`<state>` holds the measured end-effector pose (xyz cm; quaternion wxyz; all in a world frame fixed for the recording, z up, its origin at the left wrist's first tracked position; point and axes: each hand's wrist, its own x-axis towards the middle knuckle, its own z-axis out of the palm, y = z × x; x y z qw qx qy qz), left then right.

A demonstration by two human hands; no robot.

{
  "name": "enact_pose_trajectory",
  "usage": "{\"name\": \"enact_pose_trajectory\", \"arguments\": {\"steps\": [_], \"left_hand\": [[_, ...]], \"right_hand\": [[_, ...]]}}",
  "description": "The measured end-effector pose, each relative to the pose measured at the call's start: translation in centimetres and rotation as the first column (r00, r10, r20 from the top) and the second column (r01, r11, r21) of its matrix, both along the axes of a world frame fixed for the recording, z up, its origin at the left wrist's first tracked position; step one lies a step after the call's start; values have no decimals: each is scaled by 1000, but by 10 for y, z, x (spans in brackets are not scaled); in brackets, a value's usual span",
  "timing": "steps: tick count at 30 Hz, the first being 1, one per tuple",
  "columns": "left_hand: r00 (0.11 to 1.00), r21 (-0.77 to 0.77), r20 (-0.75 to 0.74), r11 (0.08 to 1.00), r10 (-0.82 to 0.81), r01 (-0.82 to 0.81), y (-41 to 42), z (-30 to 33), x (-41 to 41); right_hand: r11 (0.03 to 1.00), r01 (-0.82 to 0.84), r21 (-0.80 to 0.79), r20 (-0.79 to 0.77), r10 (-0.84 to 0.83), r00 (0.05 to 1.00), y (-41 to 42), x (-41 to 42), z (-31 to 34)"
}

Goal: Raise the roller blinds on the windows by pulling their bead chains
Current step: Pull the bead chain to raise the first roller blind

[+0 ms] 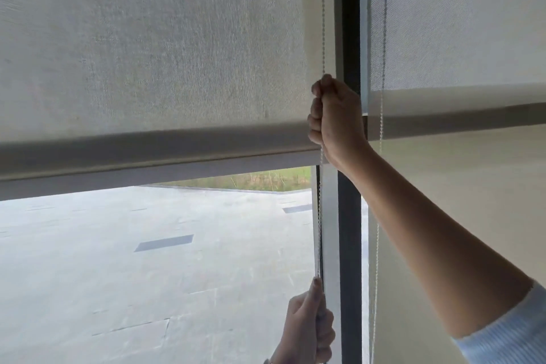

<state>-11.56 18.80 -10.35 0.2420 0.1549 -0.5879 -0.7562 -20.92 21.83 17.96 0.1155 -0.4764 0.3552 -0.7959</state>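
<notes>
A beige roller blind covers the upper part of the left window, its bottom bar hanging a little above mid-height. Along its right edge runs a white bead chain. My right hand is raised and closed around the chain just above the bottom bar. My left hand grips the same chain lower down, near the bottom of the view. A second blind covers the right window, with its own bead chain hanging free.
A dark vertical window frame separates the two windows. Below the left blind, the glass shows a grey paved area and a strip of grass outside.
</notes>
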Motion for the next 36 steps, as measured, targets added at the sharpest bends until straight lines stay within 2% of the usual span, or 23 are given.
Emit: {"name": "enact_pose_trajectory", "arguments": {"steps": [4, 9, 15, 24, 36], "left_hand": [[1000, -2, 12, 1000, -8, 8, -1, -14, -4], [999, 17, -44, 1000, -10, 10, -4, -30, -14], [1000, -27, -18, 1000, 15, -15, -16, -44, -13], [999, 19, -46, 1000, -2, 3, -13, -49, -17], [1000, 52, 7, 998, -23, 23, -13, -51, -14]], "right_hand": [[1000, 21, -3, -15, -21, 1000, -2, 1, -17], [990, 143, 7, -64, -142, 988, -6, 2, -31], [991, 126, 40, -32, -124, 992, -12, -7, -55], [992, 126, 22, -28, -125, 992, -15, -3, -58], [991, 135, -7, -34, -135, 990, -7, 4, -58]]}}
